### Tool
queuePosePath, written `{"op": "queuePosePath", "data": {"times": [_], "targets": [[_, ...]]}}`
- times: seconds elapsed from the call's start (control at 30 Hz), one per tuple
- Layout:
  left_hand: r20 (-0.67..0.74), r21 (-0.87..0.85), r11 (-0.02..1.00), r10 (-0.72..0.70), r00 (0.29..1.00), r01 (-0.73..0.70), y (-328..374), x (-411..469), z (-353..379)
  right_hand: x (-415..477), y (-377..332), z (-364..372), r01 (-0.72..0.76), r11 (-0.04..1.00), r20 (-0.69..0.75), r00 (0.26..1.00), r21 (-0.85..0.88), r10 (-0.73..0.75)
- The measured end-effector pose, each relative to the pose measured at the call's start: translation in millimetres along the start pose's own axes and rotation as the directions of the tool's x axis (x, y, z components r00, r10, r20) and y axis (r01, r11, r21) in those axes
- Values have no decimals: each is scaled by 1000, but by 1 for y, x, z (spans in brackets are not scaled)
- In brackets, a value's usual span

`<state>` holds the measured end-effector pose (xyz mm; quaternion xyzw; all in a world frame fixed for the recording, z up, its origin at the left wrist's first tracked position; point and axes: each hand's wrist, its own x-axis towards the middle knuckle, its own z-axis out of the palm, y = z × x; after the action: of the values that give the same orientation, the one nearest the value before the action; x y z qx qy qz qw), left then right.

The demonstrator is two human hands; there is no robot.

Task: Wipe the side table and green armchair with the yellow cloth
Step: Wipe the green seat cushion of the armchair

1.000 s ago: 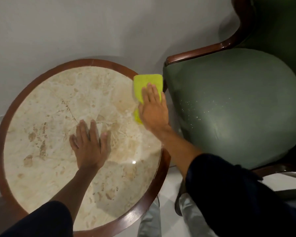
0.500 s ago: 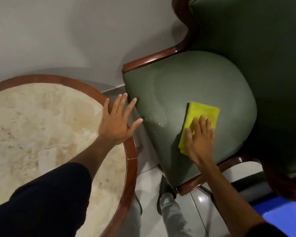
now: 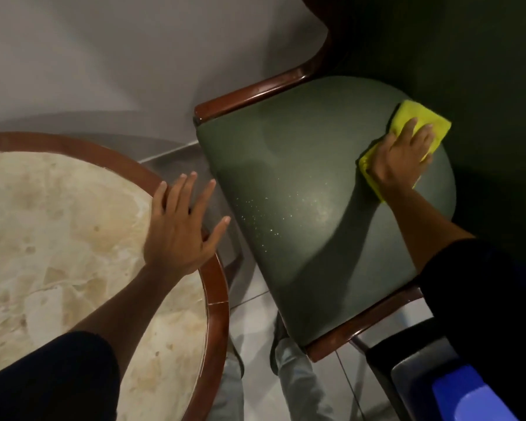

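The green armchair (image 3: pixel 301 208) fills the right half of the view, its seat speckled with pale dust near the middle. My right hand (image 3: pixel 403 156) presses flat on the yellow cloth (image 3: pixel 413 120) at the back right of the seat, close to the dark backrest. The round side table (image 3: pixel 213 287), with a marble top and a brown wooden rim, lies at the left. My left hand (image 3: pixel 179 226) hovers over the table's right rim, fingers spread, holding nothing.
A grey wall runs behind both pieces. Pale floor tiles (image 3: pixel 255 323) show in the narrow gap between table and chair, where my legs stand. A dark object with a blue glowing surface (image 3: pixel 468 396) sits at the lower right.
My right hand carried the cloth off the table's edge onto the chair seat, then slid it toward the back right. My left hand lifted from the marble top to the rim.
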<state>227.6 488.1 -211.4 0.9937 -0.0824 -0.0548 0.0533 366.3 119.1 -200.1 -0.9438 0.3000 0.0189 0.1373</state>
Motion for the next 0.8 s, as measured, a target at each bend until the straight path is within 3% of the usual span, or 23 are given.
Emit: {"op": "queuePosePath", "data": {"times": [0.13,0.3,0.4,0.5,0.57,0.63,0.7,0.8], "targets": [[28,17,1000,-10,1000,10,2,0,-8,-52,-28,12,230,973,104,968,-1,-229],[-7,-31,999,-26,1000,26,3,-2,-6,-116,-87,36,554,833,226,809,14,-542],[-82,-56,995,-88,993,83,2,-3,-3,-136,-113,47,782,620,304,607,-64,-734],[-135,-27,992,-128,983,125,4,-8,-3,-168,-95,50,924,377,392,373,-72,-841],[-128,-33,991,-135,982,132,4,-9,-3,-202,-58,49,978,189,521,205,-85,-829],[-87,-52,989,-146,985,142,5,-8,-5,-240,-11,46,987,9,623,110,-163,-775],[-63,-20,990,-140,988,139,5,-8,-5,-262,29,41,976,-15,610,123,-216,-783],[-56,7,992,-122,991,122,4,-8,-4,-255,51,32,965,210,425,258,-157,-868]]}}
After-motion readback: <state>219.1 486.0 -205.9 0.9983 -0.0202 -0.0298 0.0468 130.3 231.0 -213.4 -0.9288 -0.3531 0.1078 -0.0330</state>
